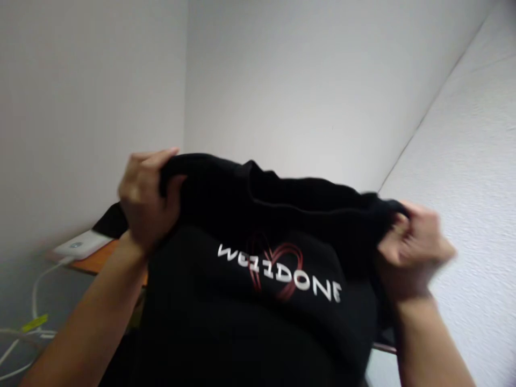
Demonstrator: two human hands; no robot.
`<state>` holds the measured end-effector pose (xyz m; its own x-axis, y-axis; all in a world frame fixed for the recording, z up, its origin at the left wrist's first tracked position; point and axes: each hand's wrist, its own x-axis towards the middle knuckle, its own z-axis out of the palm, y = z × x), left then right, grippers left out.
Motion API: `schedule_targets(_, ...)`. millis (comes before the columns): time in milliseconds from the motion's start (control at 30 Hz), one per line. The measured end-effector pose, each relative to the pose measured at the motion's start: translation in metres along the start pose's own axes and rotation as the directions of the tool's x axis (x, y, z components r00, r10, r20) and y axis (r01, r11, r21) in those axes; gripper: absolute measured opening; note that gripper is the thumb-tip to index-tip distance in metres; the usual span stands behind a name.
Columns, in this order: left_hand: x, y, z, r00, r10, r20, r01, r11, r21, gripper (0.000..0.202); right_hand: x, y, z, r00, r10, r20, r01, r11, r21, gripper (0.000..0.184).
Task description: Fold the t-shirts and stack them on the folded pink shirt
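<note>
"Watching from far through the head camera, I see one black top [242,322], held up before the pale wall [290,80]. Its lower part leaves the picture."

"And how is each grip?"

"My left grip [148,193] is closed around one upper corner of it, the thumb at the front. My right grip [419,247] is clenched on the other upper corner. The neckline [314,194] lies between them."

"Why do you hold it so wide?"

"I think two holding points, well apart, keep the cloth spread while its weight pulls it down. So the white lettering [301,280] and the red heart [299,257] face me."

"Please count the rest also."

"I count one orange worktop [94,258] at the left, with one flat white device [83,244] near its end, perhaps placed there for the white cable [35,293] to reach. One black item [109,223] is just beside, partly hidden. I see one yellow tag [35,323]; the cable loops cross, so their number I cannot tell."
</note>
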<state>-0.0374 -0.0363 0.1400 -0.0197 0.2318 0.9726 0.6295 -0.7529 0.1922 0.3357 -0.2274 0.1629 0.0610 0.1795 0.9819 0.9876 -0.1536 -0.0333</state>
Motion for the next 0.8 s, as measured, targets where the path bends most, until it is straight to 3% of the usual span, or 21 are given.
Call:
schedule_targets(100, 0.03, -0.014, 0.057, 0.962, 0.062, 0.266, -0.089, 0.992, 0.088, 0.05, 0.022, 0.001, 0.057, 0.979, -0.054, 0.197, 0.068, 0.996, -0.061, 0.034)
schedule_targets(167, 0.021, -0.029, 0.088, 0.902, 0.046, 0.429, -0.103, 0.989, 0.109, 0.053, 0.015, -0.003, 0.098, 0.928, -0.026, 0.372, 0.068, 0.993, -0.099, 0.042)
schedule_targets(233, -0.008, -0.049, 0.111, 0.832, 0.015, 0.555, -0.101, 0.987, 0.125, 0.05, -0.011, -0.012, 0.129, 0.834, 0.028, 0.551, 0.039, 0.993, -0.109, 0.048)
schedule_targets(300, -0.045, -0.074, 0.128, 0.701, -0.062, 0.711, -0.083, 0.982, 0.167, 0.048, -0.052, -0.024, 0.147, 0.672, 0.042, 0.74, -0.001, 0.998, -0.057, 0.047)
schedule_targets(400, -0.096, -0.116, 0.145, 0.587, -0.153, 0.795, -0.061, 0.971, 0.232, 0.048, -0.118, -0.038, 0.159, 0.373, 0.082, 0.924, -0.067, 0.996, -0.062, 0.058)
schedule_targets(467, -0.118, -0.143, 0.153, 0.521, -0.237, 0.82, -0.037, 0.953, 0.299, 0.054, -0.151, -0.043, 0.163, 0.236, 0.126, 0.964, -0.09, 0.99, -0.107, 0.065)
schedule_targets(533, -0.129, -0.168, 0.159, 0.46, -0.318, 0.829, -0.016, 0.931, 0.366, 0.058, -0.169, -0.044, 0.165, 0.196, 0.145, 0.97, -0.096, 0.987, -0.128, 0.068)
schedule_targets(667, -0.128, -0.208, 0.17, 0.362, -0.405, 0.84, -0.004, 0.9, 0.436, 0.059, -0.173, -0.041, 0.167, 0.208, 0.125, 0.97, -0.102, 0.989, -0.106, 0.07)
schedule_targets(800, -0.108, -0.222, 0.182, 0.307, -0.461, 0.832, -0.003, 0.874, 0.485, 0.064, -0.169, -0.039, 0.166, 0.202, 0.118, 0.972, -0.123, 0.988, -0.094, 0.071)
